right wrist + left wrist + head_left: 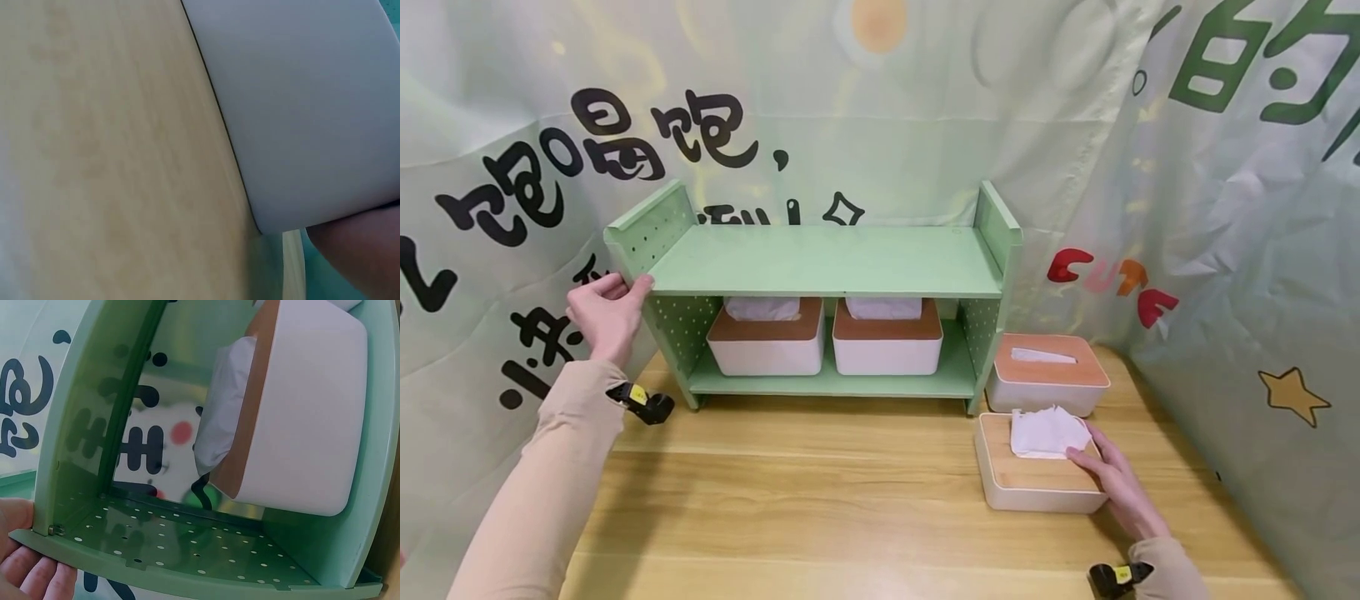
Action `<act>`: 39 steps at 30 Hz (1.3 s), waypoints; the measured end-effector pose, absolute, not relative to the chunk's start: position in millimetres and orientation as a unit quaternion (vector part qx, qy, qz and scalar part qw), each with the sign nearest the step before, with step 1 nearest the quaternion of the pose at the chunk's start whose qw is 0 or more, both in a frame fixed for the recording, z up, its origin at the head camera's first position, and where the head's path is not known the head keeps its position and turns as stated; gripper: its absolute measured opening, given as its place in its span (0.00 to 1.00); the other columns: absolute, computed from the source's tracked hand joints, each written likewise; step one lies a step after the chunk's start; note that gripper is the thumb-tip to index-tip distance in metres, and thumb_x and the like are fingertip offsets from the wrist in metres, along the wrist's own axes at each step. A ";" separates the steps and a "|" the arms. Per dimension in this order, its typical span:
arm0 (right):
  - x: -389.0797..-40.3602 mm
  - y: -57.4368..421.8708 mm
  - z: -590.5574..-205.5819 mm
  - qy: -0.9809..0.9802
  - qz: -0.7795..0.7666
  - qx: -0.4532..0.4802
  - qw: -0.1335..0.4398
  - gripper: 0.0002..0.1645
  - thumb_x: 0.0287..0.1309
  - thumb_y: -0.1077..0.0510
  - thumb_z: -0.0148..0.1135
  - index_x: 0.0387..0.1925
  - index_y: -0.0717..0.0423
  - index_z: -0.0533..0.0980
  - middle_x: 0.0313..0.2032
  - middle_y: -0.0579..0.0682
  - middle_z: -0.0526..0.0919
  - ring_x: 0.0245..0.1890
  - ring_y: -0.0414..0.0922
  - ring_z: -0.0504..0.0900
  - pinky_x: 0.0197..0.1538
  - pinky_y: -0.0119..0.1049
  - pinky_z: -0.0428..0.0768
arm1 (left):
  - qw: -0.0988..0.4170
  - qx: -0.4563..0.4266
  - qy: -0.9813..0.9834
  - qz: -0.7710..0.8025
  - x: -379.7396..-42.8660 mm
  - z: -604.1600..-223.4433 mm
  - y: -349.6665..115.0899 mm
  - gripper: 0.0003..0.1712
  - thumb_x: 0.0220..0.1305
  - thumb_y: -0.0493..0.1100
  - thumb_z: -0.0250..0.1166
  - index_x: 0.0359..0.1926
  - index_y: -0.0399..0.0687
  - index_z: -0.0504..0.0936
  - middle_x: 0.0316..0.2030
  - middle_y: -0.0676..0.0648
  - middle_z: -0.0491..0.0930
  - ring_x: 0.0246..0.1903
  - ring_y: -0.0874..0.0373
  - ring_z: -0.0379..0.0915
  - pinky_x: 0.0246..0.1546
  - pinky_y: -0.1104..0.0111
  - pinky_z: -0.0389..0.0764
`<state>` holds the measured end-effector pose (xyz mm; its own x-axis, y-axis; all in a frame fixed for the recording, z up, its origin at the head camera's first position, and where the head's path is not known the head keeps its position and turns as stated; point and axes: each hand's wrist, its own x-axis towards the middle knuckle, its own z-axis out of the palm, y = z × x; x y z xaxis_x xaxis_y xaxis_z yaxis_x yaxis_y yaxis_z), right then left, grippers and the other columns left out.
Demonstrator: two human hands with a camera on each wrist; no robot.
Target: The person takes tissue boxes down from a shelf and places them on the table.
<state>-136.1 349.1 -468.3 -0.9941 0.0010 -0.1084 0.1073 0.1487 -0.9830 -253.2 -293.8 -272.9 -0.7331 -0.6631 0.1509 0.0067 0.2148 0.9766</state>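
My left hand [606,317] grips the left side panel of a light green two-tier shelf [827,260]. In the left wrist view its thumb is on one side of the panel's edge and the fingers [40,578] are on the other. At the right, my right hand [1116,479] holds the right end of a white tissue box [1037,498], its thumb over the wooden lid beside the tissue. The right wrist view shows that box's plain white side [300,119] low over the wood, with a finger [362,250] against its end.
Two more tissue boxes with brown lids, one left [765,357] and one right [887,357], sit on the lower tier. Another tissue box [1048,396] stands behind the held one, beside the shelf. All rest on a wooden table [820,500]; a printed cloth [1240,275] hangs around it.
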 end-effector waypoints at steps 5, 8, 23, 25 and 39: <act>-136.2 355.8 -466.4 0.759 -0.648 0.046 0.038 0.49 0.75 0.58 0.51 0.78 0.64 0.30 0.78 0.63 0.24 0.78 0.56 0.22 0.79 0.52 0.21 | 0.290 0.222 -0.721 -0.589 -253.3 -273.6 -295.0 0.30 0.59 0.47 0.73 0.62 0.45 0.80 0.20 0.74 0.73 0.33 0.79 0.70 0.39 0.86 0.72; -136.9 360.6 -466.0 0.759 -0.648 0.052 0.041 0.49 0.75 0.56 0.50 0.78 0.63 0.29 0.78 0.62 0.22 0.78 0.56 0.20 0.79 0.51 0.21 | 0.291 0.221 -0.719 -0.592 -253.5 -273.6 -295.7 0.30 0.59 0.47 0.73 0.62 0.45 0.81 0.20 0.74 0.73 0.31 0.79 0.71 0.36 0.86 0.73; -138.7 377.5 -468.1 0.769 -0.636 0.053 0.047 0.50 0.76 0.53 0.49 0.78 0.62 0.28 0.78 0.62 0.23 0.78 0.58 0.21 0.79 0.52 0.23 | 0.284 0.232 -0.717 -0.592 -252.4 -271.6 -294.2 0.30 0.59 0.48 0.73 0.63 0.48 0.80 0.23 0.73 0.73 0.47 0.76 0.70 0.43 0.85 0.74; -138.4 378.7 -468.9 0.768 -0.636 0.056 0.049 0.50 0.76 0.52 0.49 0.78 0.61 0.28 0.78 0.62 0.22 0.78 0.57 0.21 0.79 0.53 0.22 | 0.285 0.232 -0.719 -0.590 -252.6 -271.9 -293.9 0.30 0.59 0.48 0.73 0.63 0.48 0.80 0.23 0.74 0.73 0.46 0.75 0.71 0.43 0.85 0.74; -137.8 384.4 -470.3 0.768 -0.635 0.056 0.053 0.50 0.77 0.51 0.48 0.78 0.59 0.27 0.78 0.61 0.21 0.78 0.53 0.22 0.80 0.34 0.25 | 0.285 0.231 -0.717 -0.593 -252.1 -271.5 -293.5 0.31 0.58 0.48 0.73 0.62 0.47 0.80 0.23 0.73 0.73 0.36 0.78 0.71 0.41 0.85 0.75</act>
